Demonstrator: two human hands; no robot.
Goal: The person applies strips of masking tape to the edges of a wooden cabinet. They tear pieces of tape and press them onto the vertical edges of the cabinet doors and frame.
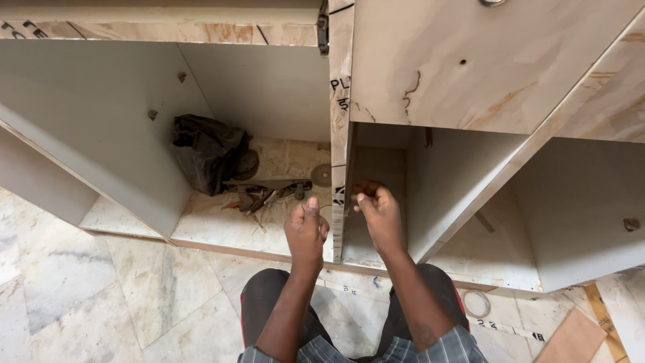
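- While we crouch at the cabinet, our left hand is closed in a fist, thumb up, just left of the upright panel edge; what it grips we cannot tell.
- Our right hand pinches something tiny, too small to identify, against that edge.
- We judge the panel stiff, heavy and sharp-cornered, best held by its front edge.
- Tools and a dark bag lie beyond our left fingers.

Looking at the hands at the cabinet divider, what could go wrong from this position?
1. The right hand pinches something too small to identify beside the divider edge; it could drop and be lost on the patterned cabinet floor.
2. The left hand is close to loose tools and a toothed disc; reaching in carelessly might cut fingers.
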